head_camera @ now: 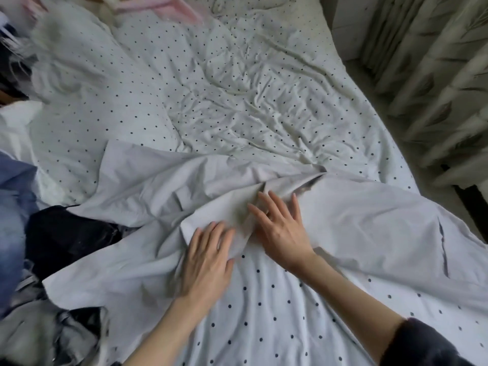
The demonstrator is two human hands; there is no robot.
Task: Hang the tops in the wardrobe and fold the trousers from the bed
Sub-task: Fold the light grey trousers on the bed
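Our two forearms reach in from the near edge of the bed (237, 83), the right one with a dark sleeve (420, 344) pushed up near the elbow. Our left hand (208, 257) lies flat, palm down, fingers straight and close together, pressing on a pale grey shirt (356, 220). Our right hand (280, 228) lies just beside it, also palm down, fingers spread, pressing the bunched fold at the shirt's middle. Neither hand pinches the cloth, as far as we can tell.

The shirt is spread wide across the near half of the bed, crumpled, one part running to the left edge and another toward the right edge. It lies on a white dotted cover (264, 307), which shows between our arms and across the far half of the bed.

Along the left edge sits a heap of clothes: something black (66, 239) touching the shirt, blue denim (13, 207) beyond it, and grey cloth (31, 336) at the near left corner. Something pink (169, 7) lies at the far edge, blurred. Curtains (435, 75) hang past the right edge.
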